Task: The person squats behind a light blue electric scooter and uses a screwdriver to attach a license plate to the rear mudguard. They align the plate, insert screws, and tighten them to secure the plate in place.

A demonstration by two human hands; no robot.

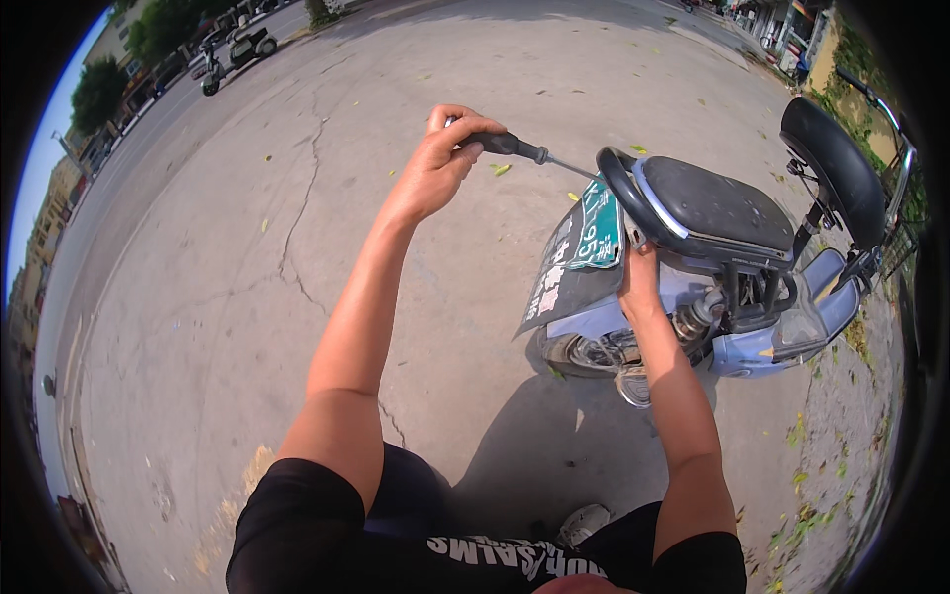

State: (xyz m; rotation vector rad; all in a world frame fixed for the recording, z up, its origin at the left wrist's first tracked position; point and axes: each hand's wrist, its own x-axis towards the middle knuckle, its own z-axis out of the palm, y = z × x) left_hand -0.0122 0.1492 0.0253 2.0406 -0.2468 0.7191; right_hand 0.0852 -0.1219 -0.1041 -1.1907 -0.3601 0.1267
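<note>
My left hand (pixel 450 160) grips the black handle of a screwdriver (pixel 507 144). The screwdriver's metal shaft slopes down to the top of a green licence plate (pixel 603 223) at the rear of a lilac-blue electric scooter (pixel 764 349); its tip is hidden behind the plate's top edge or the rail. Below the black rear grab rail (pixel 653 229), my right hand (pixel 638 276) reaches in beside the plate. Its fingers are mostly hidden, so what they hold cannot be seen. Beneath the plate hangs a dark mud flap (pixel 553 286) bearing writing.
Behind the front saddle (pixel 827 145) lies a black padded rear seat (pixel 716 200). The rear wheel (pixel 582 356) and a shock absorber (pixel 696 315) show low down. Cracked concrete (pixel 245 245) surrounds the scooter. A three-wheeled vehicle (pixel 241 56) stands far left, near the road.
</note>
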